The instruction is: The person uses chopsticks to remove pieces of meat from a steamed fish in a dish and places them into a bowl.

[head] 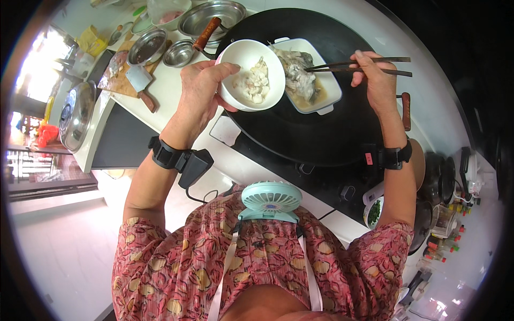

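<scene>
My left hand (209,82) grips the rim of a white bowl (275,76), thumb inside, and holds it just left of a white rectangular dish. Pale, flaky pieces of food (257,84) lie in the bowl. My right hand (371,74) holds a pair of dark chopsticks (397,59), whose tips touch the cooked fish (299,76) in the dish (331,90). Some brownish liquid lies around the fish. The dish rests on the large black wok lid or pan (281,132) over the stove. Both of my wrists wear black straps.
At the upper left, a cleaver (139,78) lies partly on a wooden cutting board (127,89), near metal bowls (178,53). A wooden-handled pan (207,34) is behind my left hand. A bowl of chopped greens (374,213) and several bottles (437,242) stand at the right.
</scene>
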The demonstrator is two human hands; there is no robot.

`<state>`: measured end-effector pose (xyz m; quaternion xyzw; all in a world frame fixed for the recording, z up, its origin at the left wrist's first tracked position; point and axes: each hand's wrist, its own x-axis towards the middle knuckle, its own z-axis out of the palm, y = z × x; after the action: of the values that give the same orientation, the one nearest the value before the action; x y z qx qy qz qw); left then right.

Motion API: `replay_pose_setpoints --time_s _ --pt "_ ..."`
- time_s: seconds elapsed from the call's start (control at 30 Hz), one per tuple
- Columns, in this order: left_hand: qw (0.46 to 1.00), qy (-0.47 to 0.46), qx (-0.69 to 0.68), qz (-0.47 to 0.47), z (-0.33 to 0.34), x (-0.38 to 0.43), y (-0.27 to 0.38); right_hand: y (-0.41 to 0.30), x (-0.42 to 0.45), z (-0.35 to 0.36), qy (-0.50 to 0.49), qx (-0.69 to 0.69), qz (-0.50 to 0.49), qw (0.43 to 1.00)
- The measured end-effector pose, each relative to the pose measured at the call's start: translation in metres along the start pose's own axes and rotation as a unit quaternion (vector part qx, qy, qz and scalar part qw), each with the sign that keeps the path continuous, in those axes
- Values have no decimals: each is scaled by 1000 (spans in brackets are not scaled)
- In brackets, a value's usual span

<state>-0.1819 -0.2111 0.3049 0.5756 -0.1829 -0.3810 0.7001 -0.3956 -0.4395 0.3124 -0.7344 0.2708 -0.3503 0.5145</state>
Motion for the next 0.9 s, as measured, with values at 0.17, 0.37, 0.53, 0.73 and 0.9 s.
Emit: replay_pose_setpoints --time_s 0.17,0.37,0.53,0.73,0.9 --pt "1000 -3 21 15 -3 -2 2 -8 -19 -1 -49 -42 -62 996" --pt "1000 11 23 9 4 -5 4 -9 -41 -10 -1 29 -32 999" --pt "1000 -7 13 18 1 -3 0 1 -53 -26 46 148 29 987" --pt "1000 -8 13 17 5 -5 1 19 -61 -18 65 152 56 985" --pt "1000 -8 23 20 11 -4 -1 26 -61 -16 79 172 45 981"
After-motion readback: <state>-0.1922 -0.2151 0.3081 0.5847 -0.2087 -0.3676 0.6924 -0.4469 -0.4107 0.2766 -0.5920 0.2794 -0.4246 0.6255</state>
